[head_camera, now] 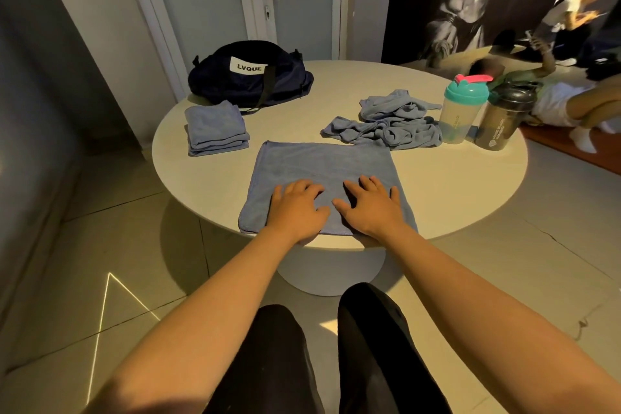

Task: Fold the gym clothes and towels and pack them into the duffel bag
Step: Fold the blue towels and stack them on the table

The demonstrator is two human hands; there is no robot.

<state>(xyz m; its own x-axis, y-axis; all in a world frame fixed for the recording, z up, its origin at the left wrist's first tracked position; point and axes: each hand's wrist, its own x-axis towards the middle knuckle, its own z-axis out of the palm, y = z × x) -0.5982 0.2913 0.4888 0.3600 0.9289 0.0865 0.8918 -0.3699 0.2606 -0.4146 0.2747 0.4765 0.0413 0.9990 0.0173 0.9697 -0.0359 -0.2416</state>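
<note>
While left hand [296,208] and right hand [371,208] press flat — grip released, blue towel [319,161] spread beneath both.

A blue towel [322,175] lies spread flat and square at the near edge of the round tabletop [453,185] in front of me, its near hem reaching the rim. To my left, a stack of folded blue towels [216,129] sits neatly, layered edges facing me. Just behind that stack rests the dark navy duffel bag [250,77], slumped, with a white "LVQUE" label on its side and a black strap trailing down. To my right, beyond the flat towel, a crumpled heap of blue towels [389,118] lies unfolded.
</note>
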